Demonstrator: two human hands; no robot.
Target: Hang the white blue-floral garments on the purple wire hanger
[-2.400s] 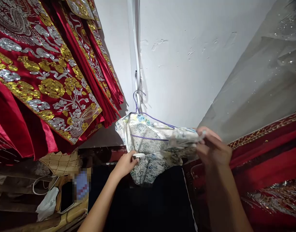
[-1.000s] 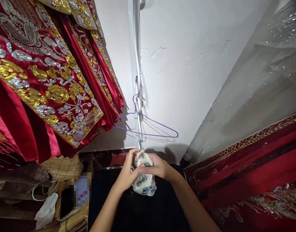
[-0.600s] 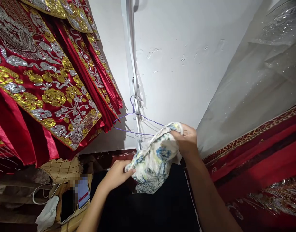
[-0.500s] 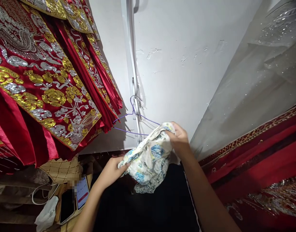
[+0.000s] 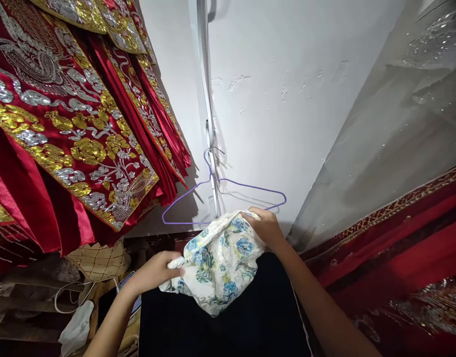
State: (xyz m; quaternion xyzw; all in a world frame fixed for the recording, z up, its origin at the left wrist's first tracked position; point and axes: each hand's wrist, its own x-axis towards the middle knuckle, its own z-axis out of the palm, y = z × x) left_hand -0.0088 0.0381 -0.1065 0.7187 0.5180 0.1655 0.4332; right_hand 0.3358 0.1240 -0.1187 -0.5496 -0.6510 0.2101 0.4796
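Note:
A white floral cloth garment (image 5: pixel 228 263) with blue flowers hangs bunched between my two hands, in front of my dark clothing. My left hand (image 5: pixel 157 270) pinches its left edge between thumb and fingers. At its upper right, my right hand (image 5: pixel 263 225) grips the top edge, with the fingertips partly hidden by fabric. Just beyond the cloth, a purple wire hanger (image 5: pixel 246 184) hangs by its hook from a white metal bar (image 5: pixel 205 89). The cloth overlaps the hanger's lower bar in view; whether they touch I cannot tell.
Red garments with gold and silver sequins (image 5: pixel 86 148) hang at the left. On the right are a sheer pale fabric (image 5: pixel 380 124) and a red embroidered garment (image 5: pixel 417 248). At lower left lie a partly hidden phone (image 5: pixel 107 305), a white cable (image 5: pixel 57 300) and a crumpled tissue (image 5: pixel 77 322).
Both hands have lowered the cloth toward me, and my left hand has moved left. More of the purple hanger shows now, including its right end.

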